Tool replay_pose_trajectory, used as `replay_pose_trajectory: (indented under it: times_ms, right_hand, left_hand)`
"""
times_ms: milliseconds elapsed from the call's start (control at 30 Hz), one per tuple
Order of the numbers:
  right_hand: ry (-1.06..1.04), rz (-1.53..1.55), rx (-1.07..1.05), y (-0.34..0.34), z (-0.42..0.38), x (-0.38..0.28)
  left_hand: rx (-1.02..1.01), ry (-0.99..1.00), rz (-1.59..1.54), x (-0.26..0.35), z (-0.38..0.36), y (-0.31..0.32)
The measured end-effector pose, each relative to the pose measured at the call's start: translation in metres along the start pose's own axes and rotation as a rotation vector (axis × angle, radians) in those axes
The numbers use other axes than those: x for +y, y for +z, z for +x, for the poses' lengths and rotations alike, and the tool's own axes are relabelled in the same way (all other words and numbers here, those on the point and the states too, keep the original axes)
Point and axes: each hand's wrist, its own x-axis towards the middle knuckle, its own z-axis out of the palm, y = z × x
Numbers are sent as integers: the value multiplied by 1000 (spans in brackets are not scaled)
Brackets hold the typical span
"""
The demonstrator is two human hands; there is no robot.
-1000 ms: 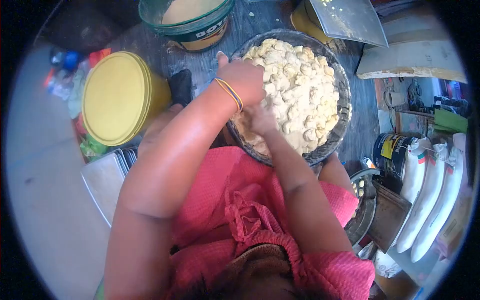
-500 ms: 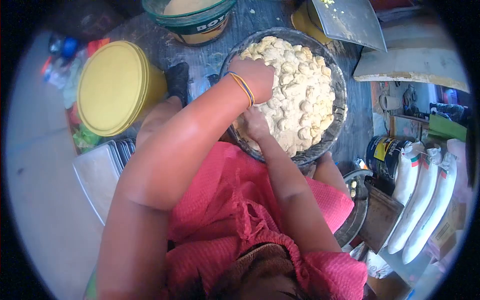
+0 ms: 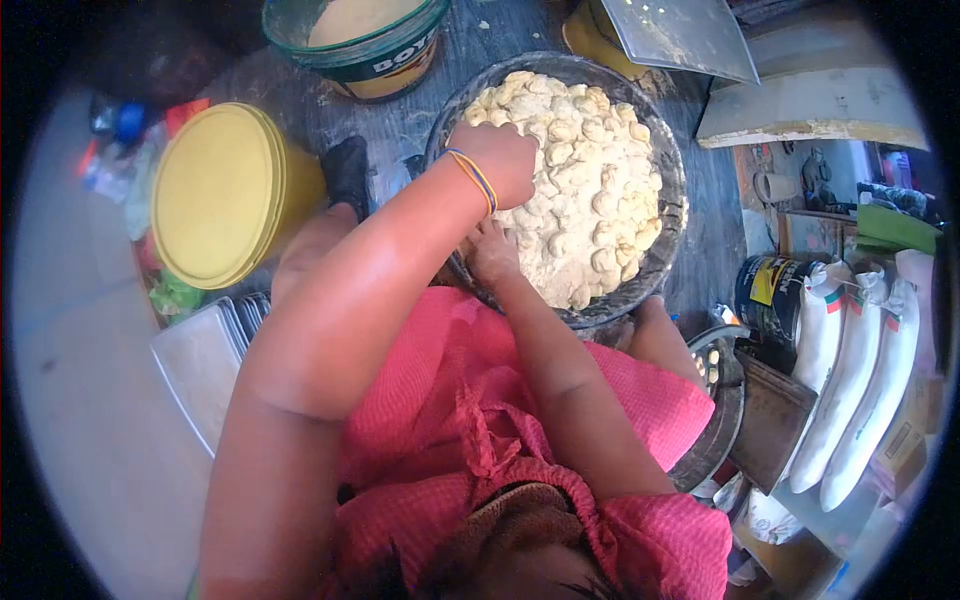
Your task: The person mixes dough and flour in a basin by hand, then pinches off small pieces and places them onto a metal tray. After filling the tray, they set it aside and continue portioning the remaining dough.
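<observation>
Dark worktop, round pan at upper middle.
Pale lumps fill it, probably soft but heavy together; hold the pan's rim. My left hand bends over them, pinch hidden; my right hand spreads its fingers nearby.

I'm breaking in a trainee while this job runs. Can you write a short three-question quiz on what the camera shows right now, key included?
1. How do the dough pieces lie in the dark bowl?
A) In one single row
B) Heaped up together
C) In separate tall stacks

2. True or false: the wristband is on the person's left arm.

3. Fill in the blank: comparing the left hand and the right hand, the ____ hand is nearer the person's body.

Key:
1. B
2. True
3. right
</observation>
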Motion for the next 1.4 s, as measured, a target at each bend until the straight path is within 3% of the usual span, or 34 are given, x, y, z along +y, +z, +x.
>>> replay_pose_trajectory:
  times_ms: [100, 200, 267, 300, 333, 367, 433, 467, 533, 567, 600, 667, 700, 767, 800, 867, 967, 1000, 1067, 1100, 1167, 1300, 1367, 1400]
  right_hand:
    - [70, 83, -171, -12, 4, 12]
    - [459, 592, 175, 29, 11, 55]
    - [837, 1348, 251, -7, 14, 67]
    - [739, 1572, 445, 0, 15, 80]
    - [779, 1654, 419, -38, 12, 71]
    - [752, 1425, 480, -61, 9, 66]
    - [601, 406, 969, -59, 19, 61]
    - [602, 406, 969, -60, 15, 59]
    - [449, 508, 327, -77, 6, 43]
    - [492, 375, 72, -55, 2, 45]
    - [432, 209, -375, -70, -6, 27]
    - [186, -132, -76, 17, -56, 43]
    - [190, -134, -73, 9, -54, 42]
    - [398, 201, -350, -18, -48, 46]
    - [544, 399, -310, -1, -52, 71]
    - [828, 1130, -35, -27, -41, 80]
    - [715, 1475, 408, -83, -15, 49]
    - [711, 1472, 412, -71, -12, 57]
    - [597, 633, 118, -34, -9, 78]
    - [587, 396, -157, -50, -10, 58]
    - [136, -327, 213, 7, -29, 62]
    - [289, -169, 24, -15, -18, 62]
    - [628, 377, -250, -52, -1, 61]
    - [749, 619, -227, -59, 8, 64]
  left_hand:
    - [-9, 3, -4, -4, -1, 0]
    - [-14, -9, -1, -6, -2, -6]
    - [-22, -21, 8, -8, -3, -7]
    - [-40, -18, -9, -8, -3, -6]
    - [-59, -14, -26, -7, -3, -5]
    - [-60, -17, -29, -8, -3, -4]
    - [-50, -13, -15, -7, -4, -2]
    - [-50, -11, -15, -6, -4, -2]
    - [-45, -9, -23, -6, -5, -3]
    - [-45, -8, -20, -6, -4, -3]
    - [-46, -3, -17, -7, -5, -4]
    - [-49, 9, -16, -6, -5, -3]
    - [-43, 16, -22, -6, -5, -3]
    - [-32, 15, -29, -8, -3, -4]
    - [-26, 20, -35, -7, -3, -3]
    - [-28, 23, -45, -8, -3, 1]
    - [-9, 43, -39, -3, -2, 2]
    - [-53, 29, -41, -1, -3, -2]
    - [-91, 16, -38, 0, -3, -5]
    - [-74, 16, -47, -1, -3, -4]
    - [-56, 21, -48, -3, -2, -1]
    - [-26, 3, -25, -11, -7, -7]
    - [-33, -1, -33, -17, -11, -15]
    - [-15, -6, -57, -20, -12, -18]
